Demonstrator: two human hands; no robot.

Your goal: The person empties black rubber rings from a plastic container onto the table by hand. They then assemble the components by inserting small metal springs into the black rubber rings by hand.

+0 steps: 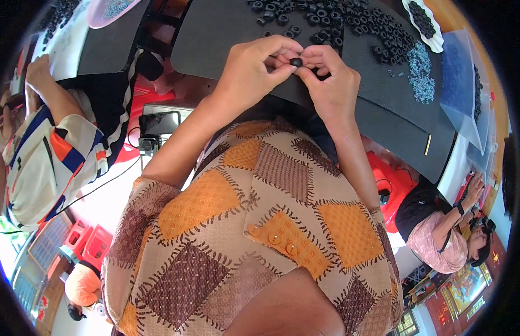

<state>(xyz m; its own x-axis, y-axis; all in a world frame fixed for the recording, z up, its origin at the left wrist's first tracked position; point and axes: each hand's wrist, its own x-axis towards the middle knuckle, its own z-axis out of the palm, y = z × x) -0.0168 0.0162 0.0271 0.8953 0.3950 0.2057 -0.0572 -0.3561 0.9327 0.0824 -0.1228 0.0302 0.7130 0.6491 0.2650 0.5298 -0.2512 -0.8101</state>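
Note:
Between my two hands, close in front of my chest, is a small round black part (pixel 296 62). My left hand (pixel 260 61) pinches it with thumb and fingers from the left. From the other side, the fingertips of my right hand (pixel 333 73) are closed at the same part. Beyond my fingers spreads a pile of small black ring-like parts (pixel 349 22) on the dark mat (pixel 204 39). To the right lies a heap of tiny light-blue pieces (pixel 421 75). Whether my right fingers also hold a tiny piece, I cannot tell.
A white scalloped dish (pixel 437 42) with black parts stands at the far right, near a clear plastic bag (pixel 459 84). A thin yellowish stick (pixel 428 144) lies on the mat. A pink tray (pixel 92 19) is at far left. Other people sit at both sides.

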